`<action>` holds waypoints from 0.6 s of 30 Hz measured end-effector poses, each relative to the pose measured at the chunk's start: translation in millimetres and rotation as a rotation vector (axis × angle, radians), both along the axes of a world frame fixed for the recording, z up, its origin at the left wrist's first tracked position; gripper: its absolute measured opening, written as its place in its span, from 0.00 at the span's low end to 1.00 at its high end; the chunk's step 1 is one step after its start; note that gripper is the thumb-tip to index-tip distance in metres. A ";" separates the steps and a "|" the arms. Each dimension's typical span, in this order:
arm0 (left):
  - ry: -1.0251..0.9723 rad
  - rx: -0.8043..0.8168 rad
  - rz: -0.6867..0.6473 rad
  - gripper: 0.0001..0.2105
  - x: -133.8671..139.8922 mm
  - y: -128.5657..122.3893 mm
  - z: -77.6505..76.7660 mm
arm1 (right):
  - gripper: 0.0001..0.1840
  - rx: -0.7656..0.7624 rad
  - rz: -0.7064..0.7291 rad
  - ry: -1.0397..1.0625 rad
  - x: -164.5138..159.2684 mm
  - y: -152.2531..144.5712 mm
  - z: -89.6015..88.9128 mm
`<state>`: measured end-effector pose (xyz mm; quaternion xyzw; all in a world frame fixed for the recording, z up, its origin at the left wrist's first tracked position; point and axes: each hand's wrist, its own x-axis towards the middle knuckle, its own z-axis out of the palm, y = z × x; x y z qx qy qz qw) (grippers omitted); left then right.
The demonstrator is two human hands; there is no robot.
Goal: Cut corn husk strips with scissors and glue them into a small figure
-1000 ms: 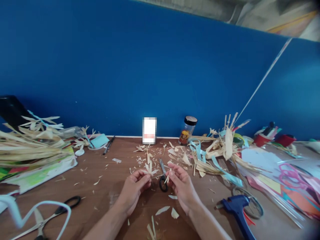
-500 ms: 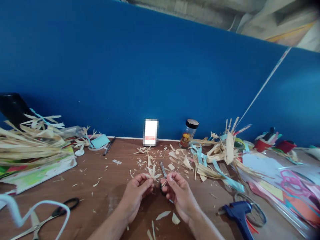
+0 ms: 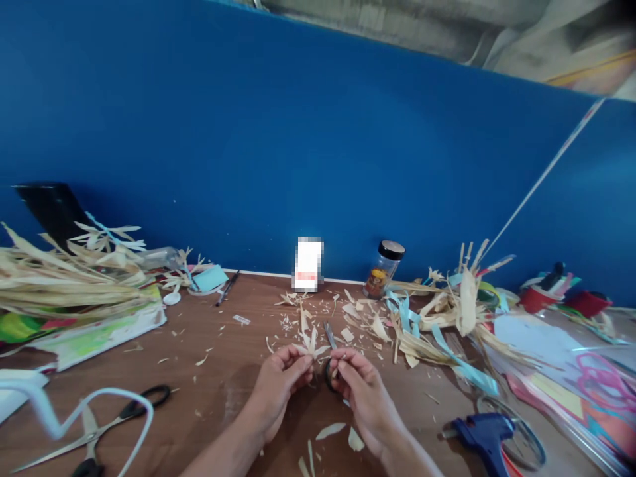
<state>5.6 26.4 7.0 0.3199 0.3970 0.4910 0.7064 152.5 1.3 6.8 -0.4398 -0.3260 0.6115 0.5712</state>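
Observation:
My left hand (image 3: 281,381) is closed in a pinch on the base of a small flower of dried husk (image 3: 312,341), its pale pointed petals spreading above the fingertips. Just to its right, my right hand (image 3: 360,381) is closed too, thumb against fingers, with a small pale piece of husk (image 3: 340,361) partly showing between them. Small scissors (image 3: 330,333) with a black handle lie behind the right fingers; whether the hand touches them I cannot tell. Husk trimmings (image 3: 330,431) are scattered around both hands.
Large scissors (image 3: 92,437) and a white cable (image 3: 144,440) are at front left, below a husk bundle (image 3: 74,281). A lidded jar (image 3: 382,271) stands by the blue partition (image 3: 298,146). More husks (image 3: 467,305), blue ribbon (image 3: 464,368) and a blue glue gun (image 3: 484,434) are at right.
The whole view has shifted, so things appear slightly farther right. The fingertips of my right hand have closed up more, and less husk shows between them. My left hand keeps its pinch.

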 end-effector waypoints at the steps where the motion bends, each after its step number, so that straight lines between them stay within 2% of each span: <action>1: -0.005 -0.002 0.005 0.09 0.1 -0.1 0.3 | 0.14 -0.003 -0.009 0.012 0.0 -0.1 -0.2; 4: -0.018 -0.011 0.019 0.09 0.5 -0.1 0.7 | 0.17 0.028 -0.016 -0.012 -1.6 -1.2 0.4; 6: -0.023 -0.015 0.028 0.09 1.0 0.0 0.4 | 0.13 0.045 -0.014 -0.076 -4.4 -2.6 0.8; 9: -0.039 -0.006 0.026 0.09 1.7 0.0 -0.8 | 0.09 0.062 -0.022 -0.223 -10.3 -5.0 0.7; 13: -0.031 0.007 0.031 0.09 3.1 -0.9 -3.0 | 0.06 0.168 -0.057 -0.456 -17.8 -6.0 0.3; 18: 0.029 0.027 0.032 0.09 5.6 -2.4 -4.8 | 0.06 0.172 -0.071 -0.484 -22.4 -3.5 0.3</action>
